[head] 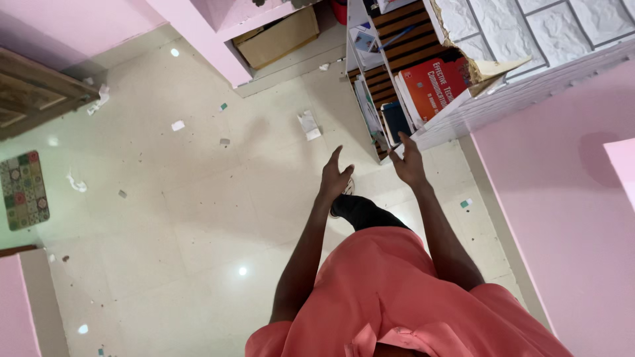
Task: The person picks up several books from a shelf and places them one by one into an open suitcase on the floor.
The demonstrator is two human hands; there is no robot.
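- The white bookshelf [456, 109] holds books in its slatted wooden compartments: a red book [436, 82] leans tilted in the compartment nearest the hands, a dark blue book [395, 120] stands just beside it, and thinner books [366, 99] stand on edge in the next compartment over.
- A cardboard box [278, 38] sits well apart from the bookshelf, tucked under a pink ledge [218, 33]; what it holds cannot be told.
- The floor [185, 218] is pale glossy tile, strewn with small scraps of paper [309, 125] on the side of the bookshelf away from the pink wall.
- A pink wall [555, 198] runs right beside the bookshelf; a patterned mat [24, 189] and a wooden frame [36, 92] lie far from the bookshelf, across the floor.
- The right hand [409, 164] is raised just in front of the bookshelf's lower edge, fingers loose and spread, its grip released and holding nothing.
- The left hand [335, 177] is near the bookshelf but apart from it, over the bare floor, fingers stretched out, its grip released and empty too.
- The red book has a bright cover with pale print and lies closest to the right hand, not touched by it.
- The person wears a salmon-pink garment [390, 297]; a dark shoe [357, 210] shows below the left hand.
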